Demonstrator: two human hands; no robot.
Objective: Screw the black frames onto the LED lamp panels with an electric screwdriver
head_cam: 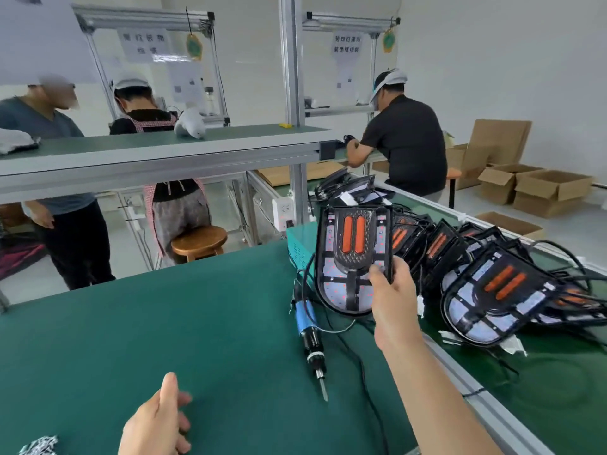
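My right hand (391,297) grips the lower right edge of an LED lamp panel (351,257) with a black frame and two orange strips, holding it upright above the green table (164,323). Beside it on the right lies a row of several similar framed panels (492,300) with trailing cables. The electric screwdriver (310,336), blue and black, lies on the mat with its bit pointing toward me. Hovering low at the near edge, my left hand (157,421) has loosely curled fingers, a raised thumb and nothing in it.
A teal power box (299,247) stands behind the held panel. A small heap of screws (39,446) lies at the bottom left. An aluminium rail (476,389) divides the table from the conveyor. Three people work beyond the shelf; cardboard boxes (532,188) stand at far right.
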